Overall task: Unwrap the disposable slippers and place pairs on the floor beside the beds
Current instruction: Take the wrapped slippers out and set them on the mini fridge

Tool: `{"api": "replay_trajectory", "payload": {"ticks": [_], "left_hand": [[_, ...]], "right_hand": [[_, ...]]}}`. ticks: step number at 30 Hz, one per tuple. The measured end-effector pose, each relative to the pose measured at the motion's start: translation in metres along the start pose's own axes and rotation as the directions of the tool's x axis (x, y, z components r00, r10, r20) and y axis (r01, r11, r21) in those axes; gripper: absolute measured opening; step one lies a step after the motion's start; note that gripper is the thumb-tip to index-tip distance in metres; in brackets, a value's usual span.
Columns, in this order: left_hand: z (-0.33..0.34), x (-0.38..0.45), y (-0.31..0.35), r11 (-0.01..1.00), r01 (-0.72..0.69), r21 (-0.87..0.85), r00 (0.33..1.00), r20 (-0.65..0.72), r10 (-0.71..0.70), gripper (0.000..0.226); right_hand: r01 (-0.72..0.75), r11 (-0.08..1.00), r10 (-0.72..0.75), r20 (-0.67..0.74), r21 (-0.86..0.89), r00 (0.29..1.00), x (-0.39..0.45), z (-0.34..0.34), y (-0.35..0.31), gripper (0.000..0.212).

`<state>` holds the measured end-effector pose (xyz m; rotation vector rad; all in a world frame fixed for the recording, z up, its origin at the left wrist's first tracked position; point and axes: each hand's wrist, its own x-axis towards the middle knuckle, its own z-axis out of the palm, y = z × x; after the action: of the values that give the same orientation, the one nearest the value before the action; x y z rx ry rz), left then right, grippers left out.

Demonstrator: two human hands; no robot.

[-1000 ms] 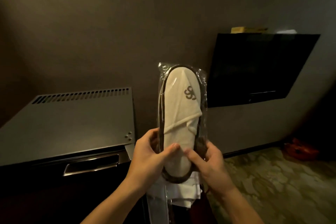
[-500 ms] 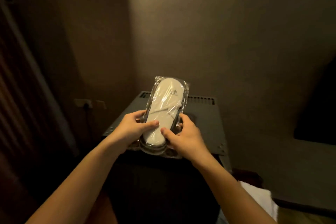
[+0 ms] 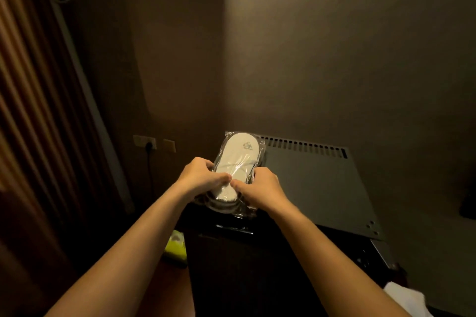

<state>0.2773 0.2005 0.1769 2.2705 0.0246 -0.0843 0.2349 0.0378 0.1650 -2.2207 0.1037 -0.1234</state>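
Observation:
A white disposable slipper pack (image 3: 238,159) in clear plastic wrap lies lengthwise over the front left corner of a grey metal cabinet top (image 3: 319,183). A small logo shows near its far end. My left hand (image 3: 199,177) grips the pack's left side and my right hand (image 3: 260,185) grips its right side. Both thumbs press together on the plastic at the middle of the slipper. The near end of the wrap bunches up between my wrists.
The cabinet's dark front (image 3: 244,265) drops below my arms. A brown curtain (image 3: 38,110) hangs at the left. A wall socket (image 3: 145,142) with a plugged cord sits low on the wall. A yellow-green item (image 3: 176,248) lies on the floor. White cloth (image 3: 404,296) shows at bottom right.
The view has swung left from the wall screen to the room's corner. The pack went from upright in the air down onto the cabinet top, and my thumbs have closed together on it.

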Motion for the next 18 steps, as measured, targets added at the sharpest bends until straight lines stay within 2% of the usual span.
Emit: {"api": "replay_trajectory", "payload": {"ticks": [2,5,9,12,13,15,18], "left_hand": [[0.001,0.0,0.004,0.986,-0.007,0.165,0.999,-0.044,0.014,0.033],[0.006,0.0,0.011,0.951,0.014,0.31,0.997,-0.082,0.012,0.041],[0.007,-0.006,0.015,0.919,0.023,0.393,0.997,-0.078,0.008,0.044],[0.007,-0.016,0.021,0.902,-0.055,0.428,0.973,-0.18,0.145,0.06],[0.008,-0.023,0.027,0.912,-0.135,0.387,0.944,-0.231,0.238,0.061],[0.019,-0.044,0.048,0.905,-0.378,0.195,0.855,-0.3,0.422,0.048],[0.054,-0.082,0.081,0.782,-0.622,-0.042,0.763,-0.26,0.592,0.03]], "right_hand": [[0.006,1.0,-0.006,-0.017,0.005,1.0,0.0,0.002,0.0,0.026],[0.004,1.0,-0.005,-0.048,-0.021,0.999,0.0,0.004,0.0,0.019],[-0.017,0.999,0.016,-0.021,-0.045,1.0,-0.002,0.0,-0.004,0.025],[-0.029,0.996,0.027,-0.019,-0.089,0.999,-0.01,-0.012,-0.007,0.034],[-0.022,0.992,0.018,-0.038,-0.121,0.999,-0.014,-0.02,-0.007,0.039],[-0.011,0.985,-0.009,-0.115,-0.174,0.993,-0.026,-0.04,-0.002,0.049],[0.015,0.988,-0.05,-0.227,-0.152,0.973,-0.052,-0.081,0.018,0.059]]}}
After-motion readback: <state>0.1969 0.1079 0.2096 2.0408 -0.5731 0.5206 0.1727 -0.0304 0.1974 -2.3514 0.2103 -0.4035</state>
